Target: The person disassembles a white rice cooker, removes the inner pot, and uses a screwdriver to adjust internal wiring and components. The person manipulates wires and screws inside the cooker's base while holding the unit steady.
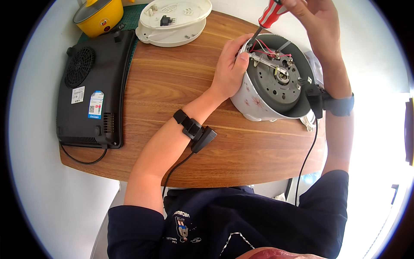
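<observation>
A white rice cooker body [252, 101] with a flower print lies at the right of the table, its open underside facing up. Inside it I see a round grey metal plate [269, 82], red and white wires and a thin metal bracket. My left hand [230, 69] grips the left rim, the thumb laid over the edge. Above the far left rim, my right hand [317, 21] holds a red and white screwdriver [271, 15] by its handle. The shaft slants down to the inner side of the rim near my left fingertips; what its tip touches is too small to tell.
An oval white base cover [172, 38] holding a small black socket [165, 20] stands at the back. On the left lies a black induction cooker [88, 123], underside up, near a yellow pot [101, 19] and green mat [131, 17]. Black cables [308, 157] trail from both wrist straps.
</observation>
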{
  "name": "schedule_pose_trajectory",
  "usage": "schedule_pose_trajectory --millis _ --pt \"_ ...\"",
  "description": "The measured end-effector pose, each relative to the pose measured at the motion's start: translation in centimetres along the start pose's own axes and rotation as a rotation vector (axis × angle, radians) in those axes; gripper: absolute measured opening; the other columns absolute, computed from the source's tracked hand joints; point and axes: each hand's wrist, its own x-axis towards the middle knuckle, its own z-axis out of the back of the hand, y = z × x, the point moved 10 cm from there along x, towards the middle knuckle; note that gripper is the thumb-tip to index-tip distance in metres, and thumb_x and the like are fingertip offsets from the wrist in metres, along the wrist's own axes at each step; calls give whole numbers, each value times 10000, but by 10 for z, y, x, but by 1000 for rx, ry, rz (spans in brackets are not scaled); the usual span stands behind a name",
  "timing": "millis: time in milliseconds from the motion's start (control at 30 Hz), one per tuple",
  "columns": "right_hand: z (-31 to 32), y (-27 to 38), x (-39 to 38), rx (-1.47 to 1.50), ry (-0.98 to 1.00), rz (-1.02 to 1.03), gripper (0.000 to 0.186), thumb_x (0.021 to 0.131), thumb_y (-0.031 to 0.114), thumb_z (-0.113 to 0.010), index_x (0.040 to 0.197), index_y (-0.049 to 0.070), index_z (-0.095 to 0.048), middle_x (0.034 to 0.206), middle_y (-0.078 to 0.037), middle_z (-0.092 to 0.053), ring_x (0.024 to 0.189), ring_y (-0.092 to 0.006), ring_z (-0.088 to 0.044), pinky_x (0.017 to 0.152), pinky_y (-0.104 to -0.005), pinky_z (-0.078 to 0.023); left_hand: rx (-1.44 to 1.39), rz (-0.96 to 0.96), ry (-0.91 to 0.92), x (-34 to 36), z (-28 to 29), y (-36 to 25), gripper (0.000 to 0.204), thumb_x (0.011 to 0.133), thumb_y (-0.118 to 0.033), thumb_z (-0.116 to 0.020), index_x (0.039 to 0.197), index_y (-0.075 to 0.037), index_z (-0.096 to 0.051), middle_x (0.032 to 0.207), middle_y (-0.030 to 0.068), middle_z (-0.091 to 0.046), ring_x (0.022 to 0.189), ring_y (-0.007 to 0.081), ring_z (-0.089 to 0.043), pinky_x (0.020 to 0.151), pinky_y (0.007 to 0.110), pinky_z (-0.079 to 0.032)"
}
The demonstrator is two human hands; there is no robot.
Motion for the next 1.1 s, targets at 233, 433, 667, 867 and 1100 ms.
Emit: schedule_pose_trajectory --millis 233,433,667,867,1100 --pt "-7 7 0 -42 -142 -12 518 957 209 -834 1371 27 -581 1152 -112 -730 1106 -191 -709 880 -360 -634 13 1 -17 -1 6 1 499 1078 -363 -527 1459 -47 -594 1272 122 -642 1190 260 -553 1080 383 -428" --pt "24 -18 -2 -190 -115 -39 599 981 180 -804 1493 46 -524 1255 -156 -730 1072 -215 -728 866 -363 -629 -20 12 -16 -1 2 4 497 1074 -346 -525 1460 -39 -588 1266 126 -638 1199 260 -554 1085 384 -427" --pt "14 -13 -1 89 -133 -31 570 984 176 -806 1474 46 -547 1200 -124 -742 1035 -194 -733 849 -345 -624 1 4 -5 0 4 2 490 1073 -329 -531 1461 -35 -587 1281 133 -628 1204 263 -559 1086 385 -430" --pt "20 -14 -10 -87 -139 -23 549 976 175 -811 1445 45 -558 1196 -116 -720 1072 -168 -711 878 -335 -617 -31 20 -26 -1 1 7 496 1073 -337 -527 1462 -34 -585 1263 132 -633 1210 265 -560 1093 390 -427" --pt "5 -1 -10 -51 -150 42 536 943 197 -855 1364 31 -567 1100 -79 -681 1049 -150 -692 838 -297 -620 -15 7 -8 0 3 2 482 1070 -321 -534 1455 -36 -588 1277 129 -630 1207 265 -561 1093 385 -429"
